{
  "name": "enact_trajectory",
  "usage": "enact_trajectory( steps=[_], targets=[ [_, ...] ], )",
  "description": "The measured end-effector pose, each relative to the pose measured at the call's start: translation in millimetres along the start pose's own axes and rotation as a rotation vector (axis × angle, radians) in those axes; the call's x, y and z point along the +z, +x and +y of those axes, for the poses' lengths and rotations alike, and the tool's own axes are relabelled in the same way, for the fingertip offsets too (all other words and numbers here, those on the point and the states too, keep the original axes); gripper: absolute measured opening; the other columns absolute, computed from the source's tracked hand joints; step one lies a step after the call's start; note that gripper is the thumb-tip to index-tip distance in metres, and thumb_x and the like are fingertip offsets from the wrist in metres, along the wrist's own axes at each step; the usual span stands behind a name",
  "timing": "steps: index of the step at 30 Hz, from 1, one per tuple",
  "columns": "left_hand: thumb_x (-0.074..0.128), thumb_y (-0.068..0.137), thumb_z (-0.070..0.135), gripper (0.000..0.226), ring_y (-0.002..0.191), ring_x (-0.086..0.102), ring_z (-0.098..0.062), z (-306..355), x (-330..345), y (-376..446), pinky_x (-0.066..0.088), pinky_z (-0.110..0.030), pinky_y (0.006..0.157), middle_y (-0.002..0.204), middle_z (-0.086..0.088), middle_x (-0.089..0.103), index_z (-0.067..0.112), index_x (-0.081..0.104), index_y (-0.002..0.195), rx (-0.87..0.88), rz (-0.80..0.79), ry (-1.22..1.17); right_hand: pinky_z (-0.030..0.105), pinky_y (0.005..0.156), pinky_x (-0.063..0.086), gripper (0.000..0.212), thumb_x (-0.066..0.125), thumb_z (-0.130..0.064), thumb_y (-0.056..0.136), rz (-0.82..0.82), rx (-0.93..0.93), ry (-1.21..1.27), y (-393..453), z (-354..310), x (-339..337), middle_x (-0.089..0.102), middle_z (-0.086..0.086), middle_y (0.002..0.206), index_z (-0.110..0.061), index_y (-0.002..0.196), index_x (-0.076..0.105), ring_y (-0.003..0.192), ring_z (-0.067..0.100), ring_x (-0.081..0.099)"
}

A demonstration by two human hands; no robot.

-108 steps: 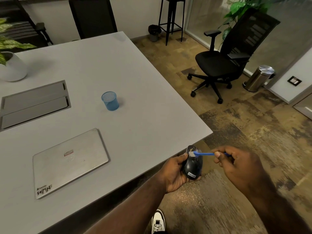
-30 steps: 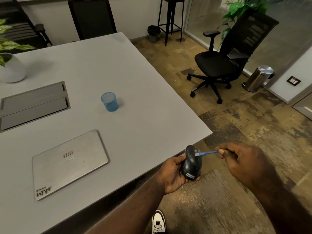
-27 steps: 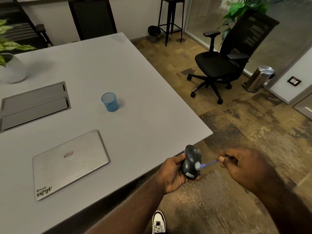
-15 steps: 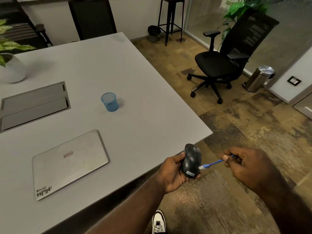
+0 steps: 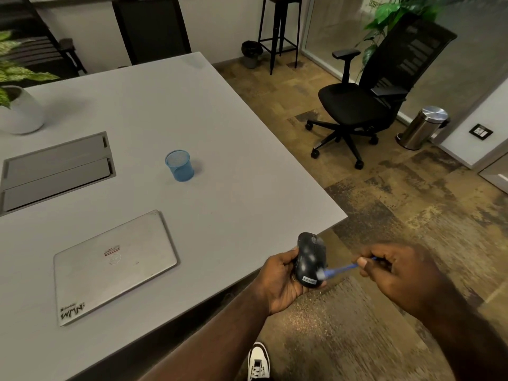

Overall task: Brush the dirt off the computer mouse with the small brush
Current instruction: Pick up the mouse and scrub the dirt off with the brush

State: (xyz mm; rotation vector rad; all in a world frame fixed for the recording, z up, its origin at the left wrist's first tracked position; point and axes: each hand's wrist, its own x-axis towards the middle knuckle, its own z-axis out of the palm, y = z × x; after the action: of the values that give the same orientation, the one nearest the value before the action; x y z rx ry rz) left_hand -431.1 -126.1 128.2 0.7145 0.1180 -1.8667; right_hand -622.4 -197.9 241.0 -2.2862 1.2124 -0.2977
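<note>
My left hand [image 5: 280,281] grips a black computer mouse [image 5: 310,258] off the table's near right corner, over the floor, its top facing up with pale specks on it. My right hand [image 5: 395,270] pinches the thin blue handle of a small brush [image 5: 341,270]. The brush's white bristles touch the lower right side of the mouse, close to its label. The far end of the handle is hidden inside my right fingers.
A grey table [image 5: 220,149] carries a shut silver laptop [image 5: 112,265], a blue mesh cup [image 5: 178,165], a cable hatch [image 5: 55,169] and a potted plant [image 5: 16,105]. A black office chair [image 5: 365,103], a steel bin [image 5: 423,126] and a stool [image 5: 277,26] stand on the floor.
The brush tip has swept down the mouse from near its front to its lower right side. My left hand has kept the mouse in place, tilting it slightly.
</note>
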Motion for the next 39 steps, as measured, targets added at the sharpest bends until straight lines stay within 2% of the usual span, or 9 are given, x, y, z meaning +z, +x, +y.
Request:
enact_trajectory(
  steps=[2, 7, 11, 19, 22, 24, 28, 33, 39],
  targets=[
    [0.032, 0.103, 0.027, 0.050, 0.113, 0.058, -0.038, 1, -2, 0, 0.052, -0.047, 0.091, 0.138, -0.030, 0.049, -0.004, 0.040, 0.142, 0.009, 0.006, -0.037, 0.013, 0.049, 0.047, 0.027, 0.070, -0.011, 0.083, 0.013, -0.037, 0.018, -1, 0, -2, 0.068, -0.020, 0.077, -0.038, 0.077, 0.068, 0.069, 0.003, 0.063],
    [0.037, 0.099, 0.029, 0.055, 0.108, 0.059, -0.041, 4, 1, -2, 0.055, -0.047, 0.088, 0.132, -0.034, 0.053, -0.005, 0.040, 0.141, 0.017, -0.018, -0.052, 0.008, 0.043, 0.042, 0.025, 0.071, -0.008, 0.082, 0.109, -0.086, 0.027, -3, 1, 0, 0.066, -0.015, 0.063, -0.033, 0.086, 0.072, 0.066, 0.003, 0.063],
    [0.037, 0.100, 0.028, 0.053, 0.110, 0.058, -0.041, 5, 1, -1, 0.056, -0.049, 0.086, 0.142, -0.033, 0.045, -0.005, 0.041, 0.141, 0.016, -0.024, -0.104, 0.013, 0.043, 0.045, 0.028, 0.070, -0.010, 0.082, 0.087, -0.087, 0.047, -4, 4, 1, 0.066, -0.027, 0.088, -0.037, 0.086, 0.069, 0.066, 0.006, 0.064],
    [0.033, 0.100, 0.032, 0.058, 0.101, 0.062, -0.040, 4, -1, -1, 0.058, -0.043, 0.084, 0.127, -0.030, 0.053, -0.005, 0.037, 0.144, -0.006, -0.072, -0.052, 0.010, 0.038, 0.041, 0.021, 0.069, -0.008, 0.084, 0.248, -0.074, 0.034, -1, 1, 3, 0.066, -0.015, 0.063, -0.026, 0.093, 0.074, 0.057, 0.005, 0.061],
    [0.042, 0.093, 0.030, 0.060, 0.101, 0.063, -0.040, 5, 1, -2, 0.060, -0.045, 0.080, 0.130, -0.031, 0.053, -0.004, 0.041, 0.141, 0.002, -0.065, -0.070, 0.005, 0.038, 0.035, 0.018, 0.069, -0.009, 0.082, 0.150, -0.108, 0.048, -2, -1, 4, 0.068, -0.016, 0.077, -0.025, 0.087, 0.075, 0.056, 0.002, 0.060],
    [0.044, 0.092, 0.028, 0.058, 0.103, 0.062, -0.040, 5, 2, -3, 0.059, -0.047, 0.079, 0.134, -0.030, 0.051, -0.004, 0.043, 0.140, 0.012, -0.056, -0.095, 0.004, 0.040, 0.034, 0.018, 0.071, -0.007, 0.081, 0.114, -0.086, 0.031, -2, -1, 7, 0.066, -0.009, 0.060, -0.024, 0.084, 0.075, 0.056, -0.001, 0.059],
    [0.035, 0.098, 0.032, 0.058, 0.099, 0.063, -0.040, 6, -1, -2, 0.057, -0.044, 0.084, 0.125, -0.030, 0.055, -0.005, 0.038, 0.144, -0.014, -0.073, -0.044, 0.018, 0.041, 0.048, 0.014, 0.065, -0.014, 0.087, 0.319, 0.045, 0.029, 3, 1, 6, 0.067, -0.012, 0.066, -0.020, 0.094, 0.075, 0.049, 0.006, 0.060],
    [0.030, 0.102, 0.034, 0.058, 0.101, 0.061, -0.039, 4, -4, -1, 0.057, -0.043, 0.085, 0.127, -0.030, 0.052, -0.005, 0.038, 0.144, -0.024, -0.078, 0.013, 0.005, 0.052, 0.045, 0.017, 0.068, -0.012, 0.085, 0.223, -0.003, -0.002, 3, -7, 5, 0.063, -0.019, 0.067, -0.024, 0.093, 0.076, 0.076, -0.006, 0.062],
    [0.029, 0.102, 0.034, 0.058, 0.101, 0.060, -0.038, 2, -4, 1, 0.055, -0.043, 0.086, 0.130, -0.030, 0.048, -0.004, 0.036, 0.146, -0.016, -0.089, 0.038, 0.016, 0.040, 0.036, 0.013, 0.065, -0.013, 0.086, 0.287, 0.050, 0.013, 9, -6, 6, 0.066, -0.009, 0.066, -0.023, 0.089, 0.073, 0.045, 0.003, 0.052]
  ],
)
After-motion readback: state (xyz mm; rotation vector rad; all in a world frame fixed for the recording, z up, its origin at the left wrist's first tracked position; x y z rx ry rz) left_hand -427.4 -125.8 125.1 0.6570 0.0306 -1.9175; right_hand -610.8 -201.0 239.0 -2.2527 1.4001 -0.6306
